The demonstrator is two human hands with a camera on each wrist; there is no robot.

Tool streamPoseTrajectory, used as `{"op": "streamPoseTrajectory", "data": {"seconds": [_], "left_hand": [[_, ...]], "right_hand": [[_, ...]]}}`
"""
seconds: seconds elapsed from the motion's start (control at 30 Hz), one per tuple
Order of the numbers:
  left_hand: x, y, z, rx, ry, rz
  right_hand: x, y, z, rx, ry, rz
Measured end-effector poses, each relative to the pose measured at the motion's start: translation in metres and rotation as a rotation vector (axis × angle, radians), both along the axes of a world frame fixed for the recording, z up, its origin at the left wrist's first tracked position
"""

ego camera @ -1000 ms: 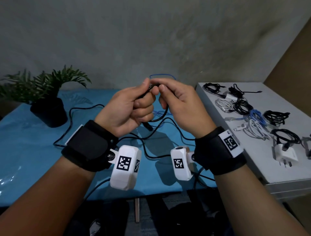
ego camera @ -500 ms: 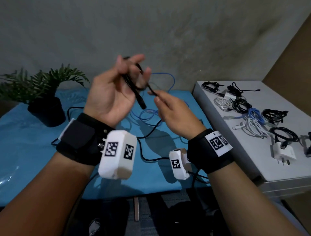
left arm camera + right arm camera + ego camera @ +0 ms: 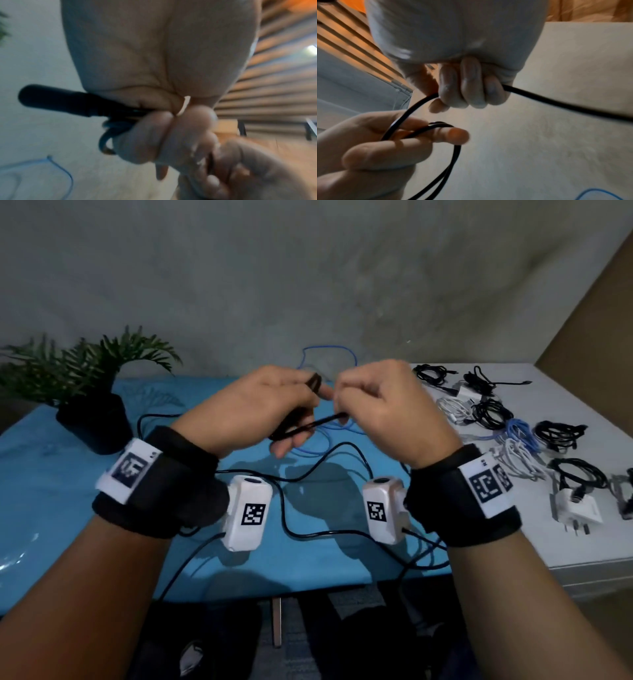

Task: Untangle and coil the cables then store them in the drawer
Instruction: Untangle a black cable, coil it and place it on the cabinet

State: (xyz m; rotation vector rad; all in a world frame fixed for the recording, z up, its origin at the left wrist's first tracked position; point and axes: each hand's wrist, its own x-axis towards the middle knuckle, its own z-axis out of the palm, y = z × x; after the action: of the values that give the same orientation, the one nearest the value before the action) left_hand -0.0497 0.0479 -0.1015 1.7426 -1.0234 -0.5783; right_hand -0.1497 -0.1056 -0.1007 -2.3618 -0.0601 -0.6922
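Note:
Both hands are raised over the blue table (image 3: 61, 508), working a thin black cable (image 3: 308, 424). My left hand (image 3: 260, 409) grips the cable's black plug end (image 3: 56, 100) together with small loops of it. Close on the right, my right hand (image 3: 380, 405) is curled round the same black cable (image 3: 556, 102), which runs out past its little finger. The rest of the cable (image 3: 342, 445) trails in loose bends across the table. A loose blue cable (image 3: 329, 361) lies behind the hands near the wall. No drawer is in view.
A potted plant (image 3: 89, 392) stands at the table's back left. To the right is a white cabinet top (image 3: 513, 542) holding several coiled black, white and blue cables (image 3: 493, 412) and a white charger (image 3: 575, 508). The table's front edge is near my wrists.
My left hand has come down from its raised, turned-up pose and now faces palm down. The right hand has risen to meet it, and both sit level and close together on the black cable.

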Motion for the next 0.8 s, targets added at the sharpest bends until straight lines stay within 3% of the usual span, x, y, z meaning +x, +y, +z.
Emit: {"op": "streamPoseTrajectory", "data": {"seconds": [0.17, 0.27, 0.43, 0.67, 0.8], "left_hand": [[-0.004, 0.008, 0.005, -0.136, 0.220, -0.264], [-0.004, 0.008, 0.007, -0.293, 0.389, -0.288], [-0.009, 0.005, 0.009, -0.505, 0.600, -0.274], [-0.006, -0.004, 0.003, -0.769, 0.853, -0.164], [0.000, -0.003, 0.003, -0.868, 0.812, -0.034]], "right_hand": [[-0.006, -0.001, 0.009, 0.185, -0.166, 0.072], [-0.004, -0.003, 0.008, 0.188, -0.210, 0.126], [0.006, -0.007, -0.001, 0.193, -0.215, 0.063], [0.024, 0.002, -0.026, 0.207, -0.053, -0.019], [0.022, 0.010, -0.032, 0.055, 0.193, 0.007]]}}
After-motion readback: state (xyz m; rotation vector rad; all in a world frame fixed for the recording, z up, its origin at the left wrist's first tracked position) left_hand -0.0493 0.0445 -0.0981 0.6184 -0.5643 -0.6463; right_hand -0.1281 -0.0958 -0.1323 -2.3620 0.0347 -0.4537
